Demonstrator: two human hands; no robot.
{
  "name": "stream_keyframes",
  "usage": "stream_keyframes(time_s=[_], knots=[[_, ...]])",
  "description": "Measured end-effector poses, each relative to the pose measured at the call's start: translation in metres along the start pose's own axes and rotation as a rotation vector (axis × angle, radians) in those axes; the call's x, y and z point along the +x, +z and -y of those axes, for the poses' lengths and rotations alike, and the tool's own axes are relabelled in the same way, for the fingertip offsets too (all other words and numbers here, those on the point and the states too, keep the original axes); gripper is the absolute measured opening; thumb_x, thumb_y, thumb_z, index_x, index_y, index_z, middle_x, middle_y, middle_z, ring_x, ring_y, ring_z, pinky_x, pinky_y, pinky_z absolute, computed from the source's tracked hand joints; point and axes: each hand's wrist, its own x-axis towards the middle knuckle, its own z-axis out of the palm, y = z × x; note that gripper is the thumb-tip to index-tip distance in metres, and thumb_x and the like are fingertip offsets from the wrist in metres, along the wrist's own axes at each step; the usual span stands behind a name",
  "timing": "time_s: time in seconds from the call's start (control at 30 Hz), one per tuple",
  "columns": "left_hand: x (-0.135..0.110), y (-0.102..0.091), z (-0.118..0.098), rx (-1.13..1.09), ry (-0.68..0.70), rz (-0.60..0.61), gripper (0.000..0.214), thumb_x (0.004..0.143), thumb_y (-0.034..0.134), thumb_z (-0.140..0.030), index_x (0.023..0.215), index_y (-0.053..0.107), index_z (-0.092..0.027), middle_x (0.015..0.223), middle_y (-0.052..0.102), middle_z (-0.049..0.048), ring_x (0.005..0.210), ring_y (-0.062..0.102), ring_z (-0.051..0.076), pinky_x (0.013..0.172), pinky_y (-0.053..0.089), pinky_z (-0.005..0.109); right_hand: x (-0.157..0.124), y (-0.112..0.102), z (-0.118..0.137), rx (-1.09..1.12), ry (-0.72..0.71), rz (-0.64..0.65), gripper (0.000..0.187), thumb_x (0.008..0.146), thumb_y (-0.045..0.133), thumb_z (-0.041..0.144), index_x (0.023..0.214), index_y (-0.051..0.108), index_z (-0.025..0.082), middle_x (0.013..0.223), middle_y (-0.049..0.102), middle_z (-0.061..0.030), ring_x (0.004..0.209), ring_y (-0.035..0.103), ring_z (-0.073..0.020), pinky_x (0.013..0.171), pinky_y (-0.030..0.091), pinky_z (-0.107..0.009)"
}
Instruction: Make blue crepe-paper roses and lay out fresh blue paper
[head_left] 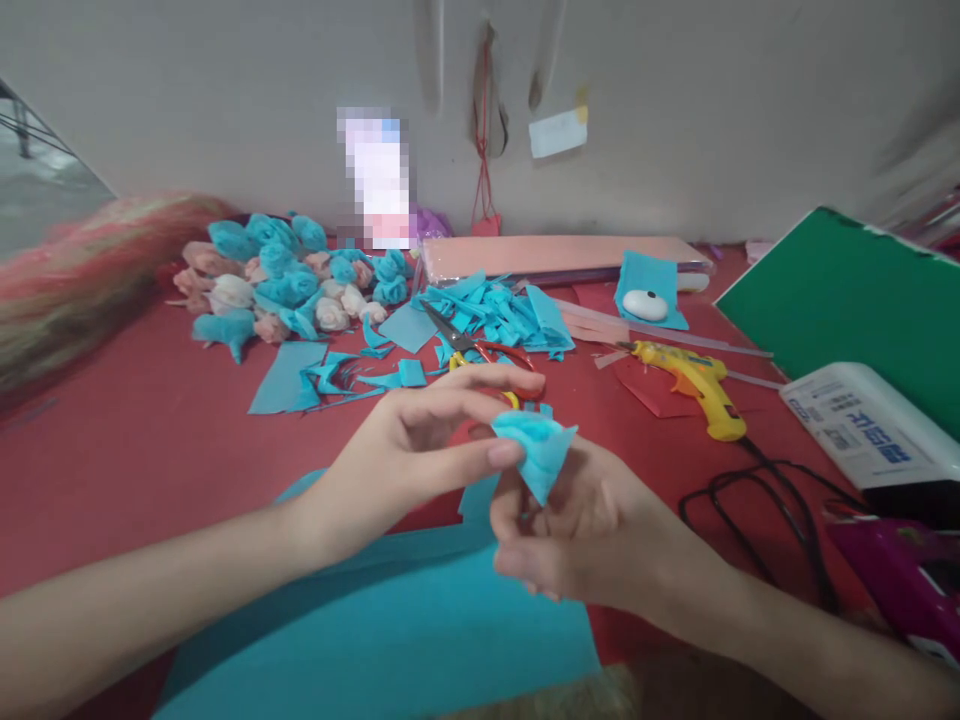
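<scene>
My left hand (397, 450) pinches the folded paper (549, 455), nearer me than the scissors (463, 342); my right hand (589, 535) curls beneath, whether gripping I can't tell. Squeezing hard could crush the folds; a slack pinch, unroll them.

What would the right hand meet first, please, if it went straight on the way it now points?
The right hand would probably meet the left hand first, though the depth between them is unclear.

The held crepe-paper piece (541, 458) is coloured turquoise; the glue gun (691, 377), at its two o'clock, is coloured yellow.
</scene>
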Motion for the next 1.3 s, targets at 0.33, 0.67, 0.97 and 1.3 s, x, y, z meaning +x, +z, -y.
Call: stream_keyframes(time_s=[0.33, 0.67, 0.97, 1.3], knots=[[0.001, 0.002, 0.002, -0.161, -0.095, -0.111, 0.008, 0.076, 0.064, -0.03, 0.075, 0.071, -0.026, 0.094, 0.067, 0.0, 0.115, 0.048, 0.019, 0.087, 0.048, 0.023, -0.002, 0.0, 0.004, -0.033, -0.074, -0.076, 0.013, 0.085, 0.048, 0.029, 0.089, 0.052, 0.017, 0.062, 0.056, 0.0024, 0.05, 0.05, -0.0059, 0.045, 0.04, -0.017], [-0.002, 0.003, -0.002, 0.028, 0.116, -0.115, 0.015, 0.067, 0.07, -0.012, 0.077, 0.07, -0.023, 0.099, 0.063, 0.0019, 0.098, 0.058, 0.018, 0.085, 0.051, 0.029, 0.0, 0.001, 0.003, -0.362, -0.315, -0.298, 0.008, 0.077, 0.056, 0.017, 0.082, 0.062, 0.02, 0.059, 0.061, 0.004, 0.05, 0.055, -0.0059, 0.044, 0.042, -0.014], [-0.008, 0.002, 0.001, 0.357, 0.324, -0.03, 0.037, 0.066, 0.074, -0.02, 0.1, 0.062, -0.027, 0.103, 0.056, 0.0027, 0.098, 0.051, 0.019, 0.087, 0.045, 0.031, 0.001, -0.005, -0.002, -0.597, -0.565, -0.415, 0.022, 0.069, 0.065, 0.007, 0.079, 0.07, 0.026, 0.07, 0.07, 0.0062, 0.057, 0.061, -0.0085, 0.053, 0.049, -0.015], [-0.008, 0.001, 0.0, 0.64, 0.432, -0.042, 0.028, 0.069, 0.068, -0.019, 0.095, 0.06, -0.027, 0.082, 0.056, 0.0009, 0.081, 0.049, 0.019, 0.084, 0.037, 0.036, 0.005, -0.005, -0.008, -0.705, -0.628, -0.461, 0.024, 0.066, 0.067, 0.006, 0.078, 0.07, 0.026, 0.068, 0.071, 0.0059, 0.052, 0.063, -0.0107, 0.051, 0.052, -0.017]])
